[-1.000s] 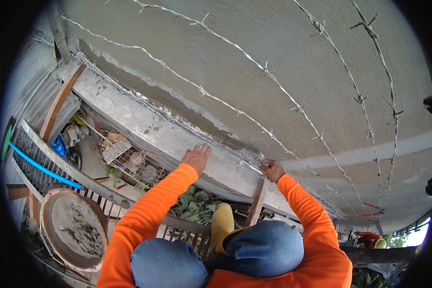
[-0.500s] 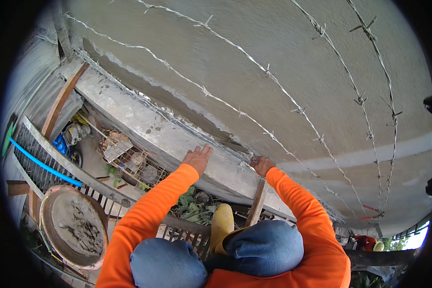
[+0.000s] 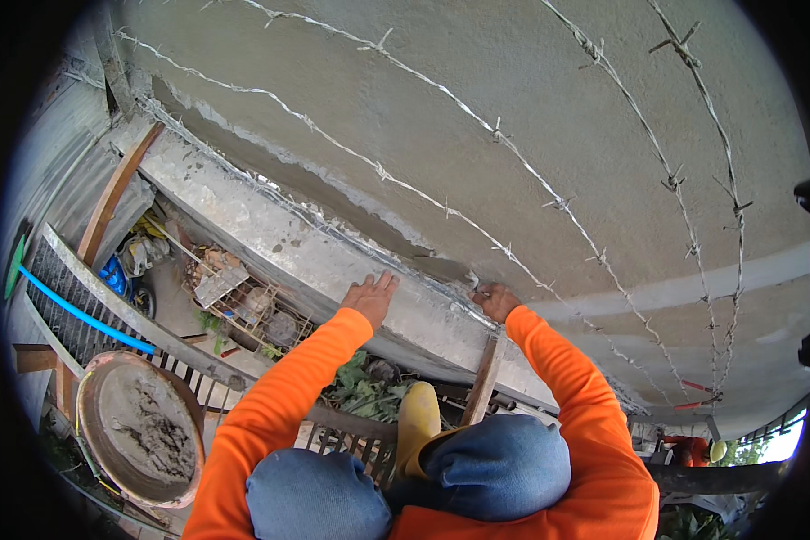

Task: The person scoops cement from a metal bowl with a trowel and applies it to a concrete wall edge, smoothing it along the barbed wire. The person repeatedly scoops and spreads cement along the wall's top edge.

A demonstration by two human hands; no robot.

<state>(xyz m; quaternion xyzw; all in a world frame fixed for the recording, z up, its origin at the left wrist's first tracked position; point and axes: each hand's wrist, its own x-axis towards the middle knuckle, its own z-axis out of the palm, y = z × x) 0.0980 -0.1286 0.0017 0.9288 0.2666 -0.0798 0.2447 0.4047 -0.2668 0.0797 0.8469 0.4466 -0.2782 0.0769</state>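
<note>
My left hand (image 3: 369,300) lies on top of the grey concrete ledge (image 3: 243,211), fingers stretched out and nothing in them. Farther right, my right hand (image 3: 496,302) is closed at the seam where the ledge meets the plastered wall (image 3: 513,81). A small pale tip shows just past its fingers, but I cannot make out what they hold. Beside that hand, a wet-looking strip of mortar (image 3: 441,268) fills part of the gap at the wall's foot. A wooden post (image 3: 484,382) stands against the ledge below my right hand.
Barbed wire (image 3: 450,211) runs in several strands before the wall. A round tub of mortar (image 3: 144,427) stands at lower left, near a blue pipe (image 3: 85,310). Below lie a wire crate (image 3: 247,310) and slats; my yellow boot (image 3: 418,418) is there. Another person (image 3: 693,450) is at far right.
My right hand has shifted slightly right and up along the seam, and the pale tip at its fingers now points more toward the wall. My left hand stays in place.
</note>
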